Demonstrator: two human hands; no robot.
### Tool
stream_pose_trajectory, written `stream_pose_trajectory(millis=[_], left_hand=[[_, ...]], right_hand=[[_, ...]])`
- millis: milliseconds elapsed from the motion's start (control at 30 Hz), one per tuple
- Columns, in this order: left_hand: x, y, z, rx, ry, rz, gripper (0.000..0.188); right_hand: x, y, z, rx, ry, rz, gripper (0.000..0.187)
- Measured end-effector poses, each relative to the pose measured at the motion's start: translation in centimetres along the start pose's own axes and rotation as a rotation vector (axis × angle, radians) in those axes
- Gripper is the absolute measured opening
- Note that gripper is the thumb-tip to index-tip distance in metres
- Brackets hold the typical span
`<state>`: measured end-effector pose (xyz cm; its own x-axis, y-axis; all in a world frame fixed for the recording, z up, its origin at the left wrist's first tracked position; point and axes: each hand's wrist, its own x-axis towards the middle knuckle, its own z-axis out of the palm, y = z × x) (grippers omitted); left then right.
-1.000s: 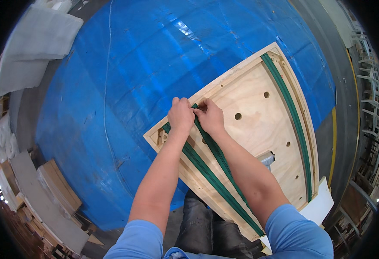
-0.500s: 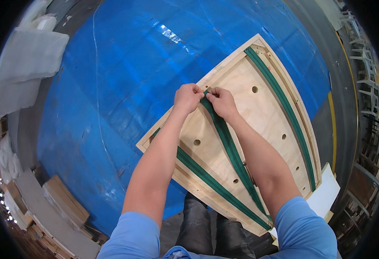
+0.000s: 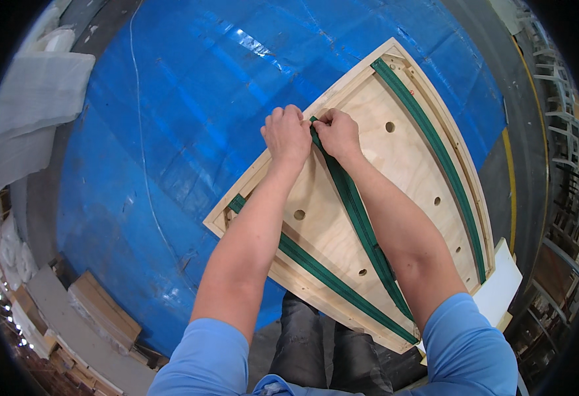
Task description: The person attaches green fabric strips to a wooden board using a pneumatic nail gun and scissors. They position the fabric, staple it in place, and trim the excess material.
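A fan-shaped pale wooden frame [image 3: 276, 267] with a plywood panel lies in front of me. Three green webbing straps run across it. The end of the middle strap [image 3: 345, 185] sits at the frame's far left rail, between my hands. My right hand [image 3: 339, 135] pinches that end between thumb and fingers. Closed beside it, my left hand [image 3: 287, 135] has curled fingers at the rail and its thumb against the strap; its fingertips are partly hidden. The right strap [image 3: 428, 132] curves along the right side, and the left strap [image 3: 342, 290] passes under my left forearm.
Blue plastic sheeting [image 3: 184, 119] covers the floor around the frame. White foam-like sheets [image 3: 35, 112] stand at the far left, above cardboard [image 3: 104, 310]. A white board [image 3: 500, 280] shows at the frame's right corner. White metal racks [image 3: 566, 119] line the right side.
My left hand has turned so its back faces up, with the fingers further over the rail. My right hand stays at the strap's end. The view has shifted slightly.
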<state>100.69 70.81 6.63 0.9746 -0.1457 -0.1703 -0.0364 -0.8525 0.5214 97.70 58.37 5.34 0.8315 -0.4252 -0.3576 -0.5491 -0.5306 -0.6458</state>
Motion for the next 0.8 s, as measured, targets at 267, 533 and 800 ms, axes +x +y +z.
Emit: stream_pose_trajectory(millis=[267, 533, 800], left_hand=[[0.2, -2.3, -0.5, -0.033, -0.338, -0.207, 0.068], [3.1, -4.8, -0.1, -0.408, -0.535, -0.393, 0.068], [3.2, -4.8, -0.5, -0.583, -0.586, -0.392, 0.055]], right_hand=[[0.2, -0.5, 0.1, 0.037, -0.017, 0.074, 0.022], [-3.4, 5.8, -5.4, 0.214, -0.002, -0.071, 0.026], [-5.4, 4.6, -5.0, 0.13, 0.022, -0.203, 0.021]])
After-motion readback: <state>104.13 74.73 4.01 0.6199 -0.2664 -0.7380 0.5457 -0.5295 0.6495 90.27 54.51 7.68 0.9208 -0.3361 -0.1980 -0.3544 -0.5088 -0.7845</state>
